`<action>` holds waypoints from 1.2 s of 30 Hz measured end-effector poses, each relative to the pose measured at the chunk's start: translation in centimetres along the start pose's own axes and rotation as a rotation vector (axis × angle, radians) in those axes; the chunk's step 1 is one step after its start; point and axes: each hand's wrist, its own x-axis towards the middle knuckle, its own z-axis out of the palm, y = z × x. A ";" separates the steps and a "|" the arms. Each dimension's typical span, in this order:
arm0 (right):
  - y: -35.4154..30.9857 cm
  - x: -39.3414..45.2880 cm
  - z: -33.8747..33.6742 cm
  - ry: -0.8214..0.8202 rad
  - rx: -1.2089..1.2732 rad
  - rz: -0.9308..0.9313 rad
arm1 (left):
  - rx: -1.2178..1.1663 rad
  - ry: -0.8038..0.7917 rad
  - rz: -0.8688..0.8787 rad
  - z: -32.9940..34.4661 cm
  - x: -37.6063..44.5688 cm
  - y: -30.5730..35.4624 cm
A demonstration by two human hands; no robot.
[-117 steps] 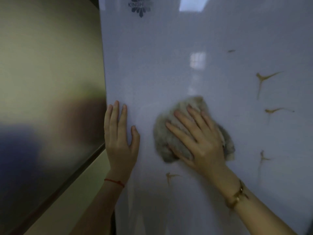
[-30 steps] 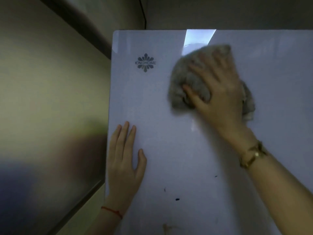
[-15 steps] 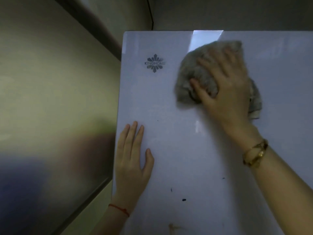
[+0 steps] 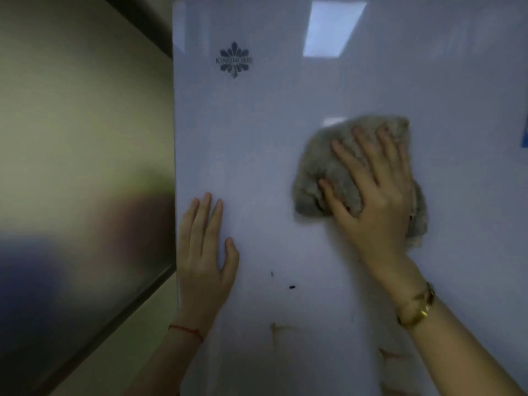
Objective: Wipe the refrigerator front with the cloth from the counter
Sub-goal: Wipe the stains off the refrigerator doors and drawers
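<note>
The white glossy refrigerator front (image 4: 257, 144) fills most of the view, with a dark flower logo (image 4: 234, 60) near its upper left. My right hand (image 4: 374, 192) lies flat on a crumpled grey cloth (image 4: 317, 172) and presses it against the door right of centre. My left hand (image 4: 204, 252) rests flat on the door near its left edge, fingers together, holding nothing. Small dark specks (image 4: 291, 287) and brown streaks (image 4: 275, 328) mark the door below the hands.
Left of the refrigerator stands a dull reflective panel (image 4: 80, 167) with a dark frame edge (image 4: 120, 318). A blue sticker corner (image 4: 525, 132) shows at the right border. A ceiling light reflects high on the door.
My right hand has slid the cloth down the door from near the top edge to mid-height. The view has dropped slightly. The left hand stays planted.
</note>
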 end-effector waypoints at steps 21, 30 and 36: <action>-5.9 -19.1 -0.6 -0.389 0.115 -0.395 | -0.001 -0.045 -0.010 -0.5 -5.0 -0.4; -5.9 -14.0 0.7 -0.100 0.049 0.030 | -0.005 -0.054 -0.016 -0.6 -5.0 -0.4; -5.5 -21.6 -1.4 -0.385 0.063 -0.336 | -0.020 -0.054 -0.022 -0.6 -5.0 -0.3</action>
